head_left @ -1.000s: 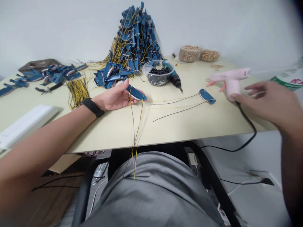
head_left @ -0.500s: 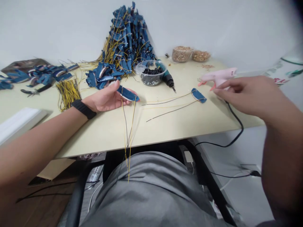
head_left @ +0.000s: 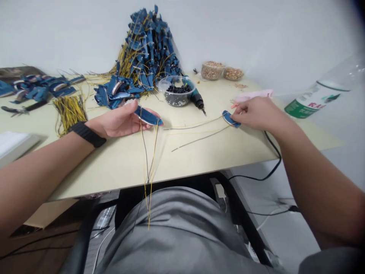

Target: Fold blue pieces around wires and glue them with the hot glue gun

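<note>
My left hand (head_left: 121, 121) is palm up at the left middle of the table and holds a blue curved piece (head_left: 148, 115) between thumb and fingers. Yellow and black wires (head_left: 147, 160) hang from that piece over the table edge to the grey clothing. On the right, the fingertips of my right hand (head_left: 251, 112) are closed on the edge of a second blue piece (head_left: 230, 118), which lies on the table with its wires stretched to the left. Just behind my right hand lies a pink glue gun (head_left: 253, 94), partly hidden.
A tall heap of blue wired pieces (head_left: 151, 49) leans at the wall. Around it are a bowl of black parts (head_left: 179, 93), a teal power tool (head_left: 196, 98), yellow wires (head_left: 70, 114), pliers (head_left: 23, 109), nut-like bits (head_left: 212, 71), a bottle (head_left: 310, 101) and a white block (head_left: 17, 146).
My right hand has let go of the pink glue gun and moved left onto the second blue piece. The view has shifted slightly; my left hand still holds its piece.
</note>
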A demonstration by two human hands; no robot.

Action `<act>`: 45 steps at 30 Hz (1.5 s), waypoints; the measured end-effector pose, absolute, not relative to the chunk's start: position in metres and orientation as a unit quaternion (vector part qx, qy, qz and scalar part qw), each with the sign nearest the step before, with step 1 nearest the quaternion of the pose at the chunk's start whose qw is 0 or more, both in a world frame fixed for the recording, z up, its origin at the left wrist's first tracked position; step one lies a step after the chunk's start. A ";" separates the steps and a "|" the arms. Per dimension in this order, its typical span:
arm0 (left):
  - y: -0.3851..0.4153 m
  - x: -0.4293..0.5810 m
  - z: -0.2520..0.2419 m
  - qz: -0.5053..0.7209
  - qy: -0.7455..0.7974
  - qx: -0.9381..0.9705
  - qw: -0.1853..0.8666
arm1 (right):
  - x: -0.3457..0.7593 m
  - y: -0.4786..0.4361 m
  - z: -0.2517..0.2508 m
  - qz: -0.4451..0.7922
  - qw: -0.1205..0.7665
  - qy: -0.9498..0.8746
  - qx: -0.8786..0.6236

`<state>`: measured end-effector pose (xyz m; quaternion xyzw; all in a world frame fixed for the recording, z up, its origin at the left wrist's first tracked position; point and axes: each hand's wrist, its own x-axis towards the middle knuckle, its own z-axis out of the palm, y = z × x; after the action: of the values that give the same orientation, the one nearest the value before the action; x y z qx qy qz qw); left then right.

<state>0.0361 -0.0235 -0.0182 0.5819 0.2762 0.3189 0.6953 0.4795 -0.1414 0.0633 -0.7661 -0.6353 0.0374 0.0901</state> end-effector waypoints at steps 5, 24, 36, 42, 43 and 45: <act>-0.030 0.030 0.003 0.305 0.206 0.626 0.688 | 0.459 -0.128 0.076 -0.003 0.115 -0.649 -0.752; -0.040 -0.037 0.048 0.407 0.056 0.624 0.665 | 0.244 0.018 0.222 -0.051 0.170 -0.831 -0.527; -0.021 -0.044 0.026 0.433 0.088 0.546 0.712 | 0.257 0.147 0.244 -0.150 0.242 -0.717 -0.636; -0.023 -0.031 0.016 0.412 0.195 0.520 0.722 | 0.249 0.044 0.180 -0.030 0.299 -0.757 -0.580; -0.025 -0.028 0.015 0.417 0.221 0.510 0.719 | 0.247 0.026 0.172 0.009 0.282 -0.787 -0.549; -0.029 -0.021 0.013 0.434 0.269 0.489 0.707 | 0.243 -0.007 0.159 0.063 0.258 -0.811 -0.521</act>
<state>-0.0211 -0.0291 0.0131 0.4887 0.2688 0.4343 0.7073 0.2431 -0.0073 0.1585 -0.5207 -0.8115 0.0627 0.2578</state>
